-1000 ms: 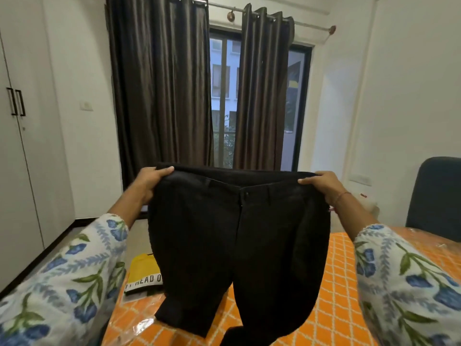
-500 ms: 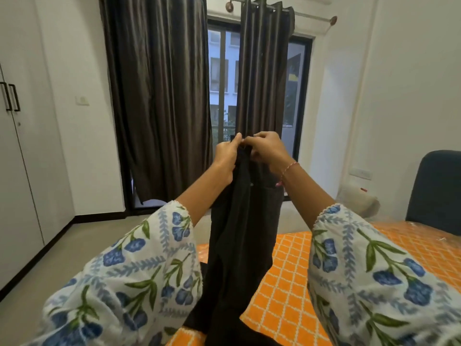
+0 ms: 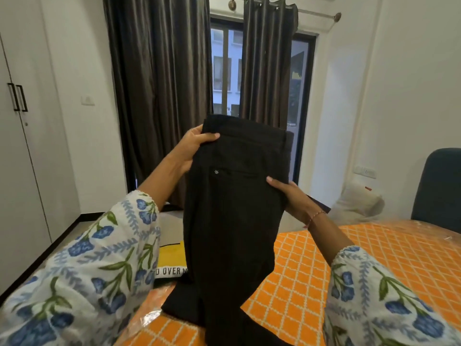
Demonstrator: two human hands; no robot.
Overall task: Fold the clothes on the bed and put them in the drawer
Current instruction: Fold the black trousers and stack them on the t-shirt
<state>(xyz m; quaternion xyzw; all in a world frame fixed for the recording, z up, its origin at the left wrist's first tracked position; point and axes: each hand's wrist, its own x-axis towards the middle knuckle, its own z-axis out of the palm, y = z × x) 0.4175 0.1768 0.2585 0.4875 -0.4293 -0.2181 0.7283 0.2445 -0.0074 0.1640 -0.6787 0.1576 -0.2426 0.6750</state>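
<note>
Black trousers [image 3: 237, 208] folded lengthwise, held upright over bed [image 3: 324, 270]. Left hand [image 3: 193, 148] grasps the waistband edge; right hand [image 3: 290, 194] grasps the opposite edge.

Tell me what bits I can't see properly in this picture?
All in the head view:
- Yellow cloth: mostly hidden by the black trousers and left sleeve; its lettering is cut short.
- Trouser legs: cut off by the bottom edge.
- Right hand: fingers hidden behind the trousers.
- Drawer: not in view.
</note>
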